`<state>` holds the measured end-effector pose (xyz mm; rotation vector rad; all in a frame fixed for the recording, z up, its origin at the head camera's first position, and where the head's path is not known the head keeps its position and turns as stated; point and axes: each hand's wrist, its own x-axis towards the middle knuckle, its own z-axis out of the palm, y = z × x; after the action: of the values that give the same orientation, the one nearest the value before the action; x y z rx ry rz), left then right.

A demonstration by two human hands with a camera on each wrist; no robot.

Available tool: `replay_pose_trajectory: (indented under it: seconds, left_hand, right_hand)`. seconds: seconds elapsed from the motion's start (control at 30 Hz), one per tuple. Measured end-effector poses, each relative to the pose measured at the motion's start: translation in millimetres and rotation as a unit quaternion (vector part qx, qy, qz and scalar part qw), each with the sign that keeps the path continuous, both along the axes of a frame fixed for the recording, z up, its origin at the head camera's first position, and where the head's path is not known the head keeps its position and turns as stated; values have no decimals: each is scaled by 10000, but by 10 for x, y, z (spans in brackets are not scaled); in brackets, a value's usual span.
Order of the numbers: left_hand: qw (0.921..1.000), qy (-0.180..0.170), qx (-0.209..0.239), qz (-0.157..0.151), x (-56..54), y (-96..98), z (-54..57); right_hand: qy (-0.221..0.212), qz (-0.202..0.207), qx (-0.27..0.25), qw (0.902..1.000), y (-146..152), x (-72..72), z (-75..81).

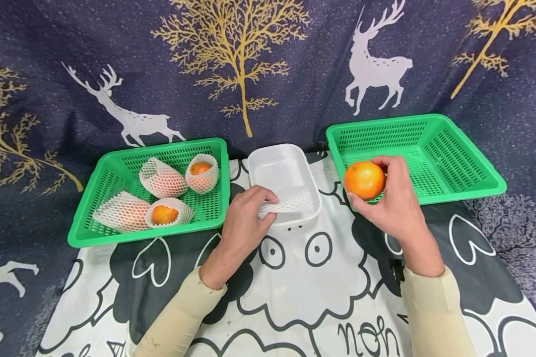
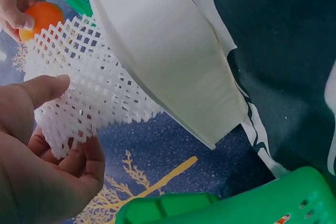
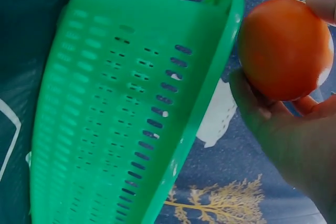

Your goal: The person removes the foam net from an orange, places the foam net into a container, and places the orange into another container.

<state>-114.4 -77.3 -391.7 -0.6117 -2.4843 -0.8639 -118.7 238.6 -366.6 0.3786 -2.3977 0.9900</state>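
Observation:
My left hand (image 1: 248, 220) pinches a white foam fruit net (image 2: 89, 77) between thumb and fingers, over the front part of a white plastic tray (image 1: 274, 157). An orange (image 1: 364, 180) is gripped by my right hand (image 1: 395, 198), above the left front rim of the right green basket (image 1: 482, 191). In the right wrist view the bare orange (image 3: 286, 48) sits between thumb and fingers, beside the basket's rim. The foam net held on the left looks flattened, with no fruit seen inside it.
A second green basket (image 1: 82, 233) on the left holds several oranges in foam nets, such as a netted orange (image 1: 202, 173) at its back right. Behind everything hangs a dark cloth (image 1: 295, 99) with deer and trees. A black-and-white patterned cloth (image 1: 303, 292) covers the table.

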Motion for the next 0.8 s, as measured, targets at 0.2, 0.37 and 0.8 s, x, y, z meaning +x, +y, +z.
replay_pose_trajectory:
  seconds: [0.2,0.37,0.8]
  left_hand:
    - [10000,-85,-8,-47,-9,16,-45]
    - [9998,-176,17,-118,-18,30,-78]
    - [9988,-365,-52,-315,-6,36,-126]
  right_hand:
    - [-133,-286,-42,9995,43,-30,-45]
    - [-203,-480,22,9986,75,-50,-90]
    - [-313,-641,87,9974,122,-102,-159]
